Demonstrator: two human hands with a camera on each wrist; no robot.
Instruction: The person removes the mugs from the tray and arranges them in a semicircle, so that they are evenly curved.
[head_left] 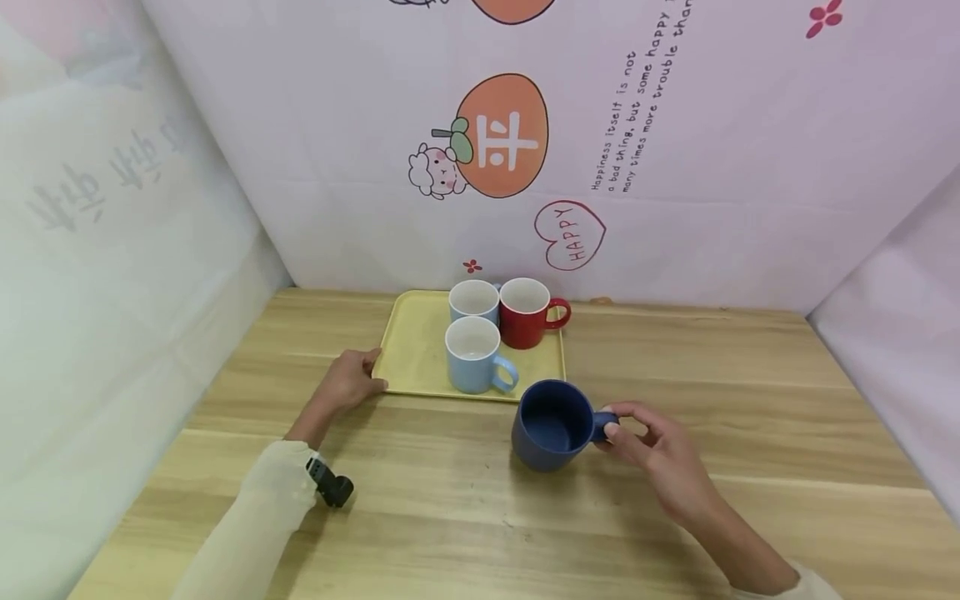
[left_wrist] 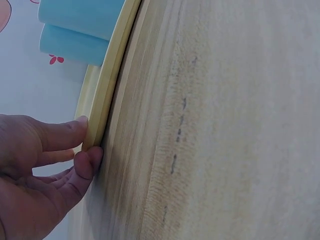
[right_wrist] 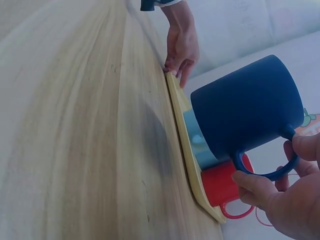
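Note:
My right hand (head_left: 660, 458) pinches the handle of a dark blue mug (head_left: 552, 425). In the right wrist view this mug (right_wrist: 247, 107) is raised off the wood, its shadow falling on the table below. At the near left corner of a yellow tray (head_left: 412, 358), my left hand (head_left: 348, 382) grips the rim. The left wrist view has fingers (left_wrist: 70, 132) on both sides of that rim. On the tray stand a light blue mug (head_left: 472, 367) in front, another light blue mug (head_left: 467, 302) behind it, and a red mug (head_left: 522, 325) with its handle to the right.
The wooden table (head_left: 750, 400) ends at a white printed backdrop (head_left: 360, 167) close behind the tray. White sheeting (head_left: 135, 250) hangs along the left side, with more on the right. A black device (head_left: 330, 483) is strapped to my left sleeve.

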